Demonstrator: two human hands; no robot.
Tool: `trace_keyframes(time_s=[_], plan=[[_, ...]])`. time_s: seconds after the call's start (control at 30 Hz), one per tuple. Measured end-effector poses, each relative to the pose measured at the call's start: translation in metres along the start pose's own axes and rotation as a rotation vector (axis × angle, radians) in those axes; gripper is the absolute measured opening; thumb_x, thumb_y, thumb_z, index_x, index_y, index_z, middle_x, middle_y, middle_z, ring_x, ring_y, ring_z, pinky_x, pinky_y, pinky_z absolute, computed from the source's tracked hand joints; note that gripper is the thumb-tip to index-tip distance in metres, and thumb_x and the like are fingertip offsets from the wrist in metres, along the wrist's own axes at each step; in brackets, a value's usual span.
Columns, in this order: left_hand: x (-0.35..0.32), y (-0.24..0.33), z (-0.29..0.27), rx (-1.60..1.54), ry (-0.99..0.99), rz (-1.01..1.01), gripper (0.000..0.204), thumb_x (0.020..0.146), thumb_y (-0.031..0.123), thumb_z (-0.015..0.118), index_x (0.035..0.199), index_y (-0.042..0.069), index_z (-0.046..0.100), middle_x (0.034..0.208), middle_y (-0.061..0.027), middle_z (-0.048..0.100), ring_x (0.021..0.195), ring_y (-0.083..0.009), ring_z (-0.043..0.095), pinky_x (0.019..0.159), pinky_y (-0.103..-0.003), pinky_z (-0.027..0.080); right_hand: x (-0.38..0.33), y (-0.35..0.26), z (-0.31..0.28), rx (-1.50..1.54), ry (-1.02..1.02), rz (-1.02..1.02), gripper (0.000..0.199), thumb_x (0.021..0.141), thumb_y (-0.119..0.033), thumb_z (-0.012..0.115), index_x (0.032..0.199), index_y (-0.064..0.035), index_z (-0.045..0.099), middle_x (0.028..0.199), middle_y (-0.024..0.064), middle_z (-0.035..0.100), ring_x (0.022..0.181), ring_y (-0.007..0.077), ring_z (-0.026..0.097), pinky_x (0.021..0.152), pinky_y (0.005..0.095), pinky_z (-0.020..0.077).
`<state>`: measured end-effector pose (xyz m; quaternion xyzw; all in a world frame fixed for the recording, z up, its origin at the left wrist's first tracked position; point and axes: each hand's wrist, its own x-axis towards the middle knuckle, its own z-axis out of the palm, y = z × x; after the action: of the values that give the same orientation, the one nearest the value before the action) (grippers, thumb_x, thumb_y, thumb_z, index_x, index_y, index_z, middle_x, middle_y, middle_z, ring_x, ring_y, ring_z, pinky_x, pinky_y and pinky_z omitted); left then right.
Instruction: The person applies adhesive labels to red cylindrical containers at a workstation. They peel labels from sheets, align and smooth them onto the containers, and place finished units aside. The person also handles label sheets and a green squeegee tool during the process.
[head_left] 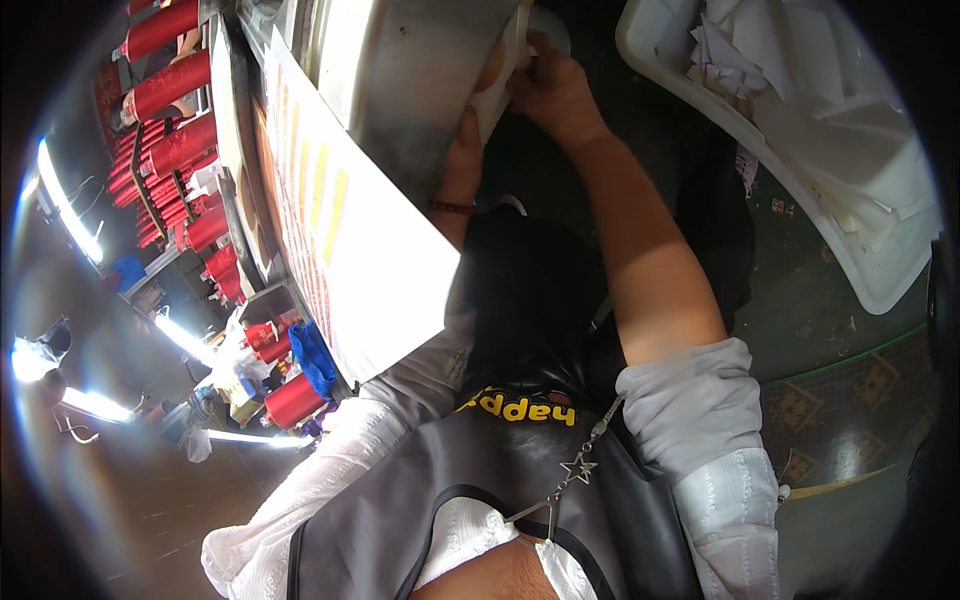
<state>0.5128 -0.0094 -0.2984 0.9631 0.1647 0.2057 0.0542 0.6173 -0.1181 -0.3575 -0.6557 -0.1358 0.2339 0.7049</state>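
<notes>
A white paper sheet with yellow stripes overlaps, in view, the near left corner of a grey metal surface. At the surface's right edge, a flat white piece sits between the bare left hand and bare right hand. Farther right, a white plastic bin holds white paper scraps; red cylinders stand left of the sheet.

This looks like a workshop. Red cylinders and tube lights show it (plus a bin of paper scraps).
</notes>
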Motion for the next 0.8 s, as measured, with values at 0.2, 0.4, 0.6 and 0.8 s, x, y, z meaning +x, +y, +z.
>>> trace_keyframes(time_s=[0.2, 0.4, 0.6, 0.8], plan=[[0.004, 0.029, -0.017, -0.035, -0.047, 0.023, 0.019, 0.095, 0.013, 0.055, 0.110, 0.003, 0.061, 0.092, -0.0149, 0.065, 0.083, -0.0273, 0.063, 0.078, -0.036, 0.051, -0.001, 0.003, 0.003, -0.081, 0.375, -0.228, 0.048, 0.082, -0.008, 0.067, 0.128, -0.0053, 0.052, 0.085, 0.0174, 0.069, 0.076, 0.0306, 0.070, 0.069, 0.0384, 0.0573], [-0.007, 0.033, -0.028, 0.042, -0.031, 0.040, 0.018, 0.094, 0.012, 0.055, 0.108, 0.003, 0.062, 0.096, -0.0168, 0.064, 0.090, -0.0347, 0.062, 0.082, -0.040, 0.050, -0.028, -0.041, -0.008, -0.038, 0.286, -0.316, 0.019, 0.081, -0.018, 0.068, 0.095, -0.0054, 0.068, 0.081, 0.0163, 0.068, 0.075, 0.0355, 0.067, 0.065, 0.0422, 0.0562], [0.001, 0.049, -0.040, -0.039, -0.172, 0.027, 0.020, 0.097, 0.017, 0.057, 0.112, 0.003, 0.061, 0.104, -0.0140, 0.065, 0.098, -0.0291, 0.062, 0.087, -0.037, 0.048, -0.029, -0.032, -0.014, 0.058, -0.113, -0.125, 0.024, 0.090, -0.030, 0.064, 0.097, -0.0076, 0.072, 0.086, 0.0132, 0.072, 0.079, 0.0287, 0.070, 0.064, 0.0369, 0.0565], [-0.008, 0.019, -0.035, -0.460, -0.222, -0.346, 0.023, 0.099, 0.020, 0.060, 0.117, 0.006, 0.059, 0.109, -0.0029, 0.062, 0.101, -0.0138, 0.056, 0.089, -0.029, 0.045, -0.030, -0.042, -0.018, 0.461, -0.262, 0.175, 0.025, 0.091, -0.026, 0.067, 0.104, -0.0058, 0.072, 0.084, 0.0131, 0.072, 0.078, 0.0199, 0.072, 0.066, 0.0305, 0.0563]])
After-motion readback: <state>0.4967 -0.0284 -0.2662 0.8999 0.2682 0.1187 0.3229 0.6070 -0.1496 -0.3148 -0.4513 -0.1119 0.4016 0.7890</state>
